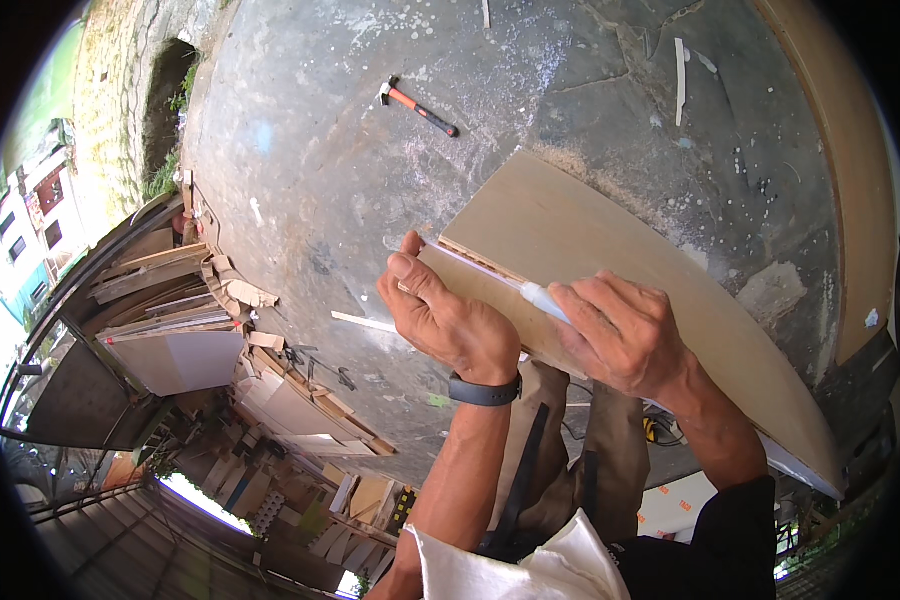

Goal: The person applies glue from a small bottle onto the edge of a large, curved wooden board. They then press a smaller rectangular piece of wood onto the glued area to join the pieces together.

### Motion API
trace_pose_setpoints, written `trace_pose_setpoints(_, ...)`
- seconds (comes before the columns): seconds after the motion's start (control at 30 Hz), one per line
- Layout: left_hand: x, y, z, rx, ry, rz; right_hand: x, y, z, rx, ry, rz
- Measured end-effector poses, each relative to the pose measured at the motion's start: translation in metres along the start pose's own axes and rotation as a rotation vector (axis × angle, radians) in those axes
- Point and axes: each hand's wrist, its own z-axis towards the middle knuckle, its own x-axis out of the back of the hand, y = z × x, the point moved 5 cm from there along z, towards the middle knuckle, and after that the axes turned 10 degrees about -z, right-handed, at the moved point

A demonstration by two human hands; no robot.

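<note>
A long tan wooden board (610, 235) lies in front of me, its left end just beyond my hands. Along its near side a narrower strip of board (485, 293) sits below a pale, whitish line on the edge. My left hand (450, 315), with a dark band on the wrist, is closed round the left end of this strip, thumb on top. My right hand (620, 330) is wrapped round a white squeeze bottle (542, 300), apparently of glue. The bottle's tip touches or nearly touches the edge by the whitish line. My right fingers hide most of the bottle.
A claw hammer (420, 107) with an orange and black handle lies on the stained concrete floor (310, 130). Thin white strips (681, 80) are scattered there. Stacked boards and offcuts (170, 340) stand at the left. A large brown panel (850, 200) lies along the right.
</note>
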Motion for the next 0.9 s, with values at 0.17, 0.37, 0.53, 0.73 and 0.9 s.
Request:
trace_pose_setpoints(0.17,-0.001,0.0,0.0,0.014,-0.003,-0.02,-0.002,0.0,0.003,0.015,0.026,0.022)
trace_pose_setpoints(0.37,0.0,0.001,0.0,0.002,-0.003,0.004,-0.002,0.0,0.005,0.019,0.014,0.031)
trace_pose_setpoints(0.53,-0.002,0.002,0.0,-0.012,0.013,0.028,-0.001,0.0,0.004,0.022,0.006,0.033)
trace_pose_setpoints(0.73,-0.003,0.004,-0.001,0.005,0.036,0.068,0.007,0.006,-0.005,-0.036,0.057,0.032)
trace_pose_setpoints(0.9,-0.001,0.0,0.002,-0.058,0.038,0.133,0.014,0.005,-0.018,-0.043,0.015,0.023)
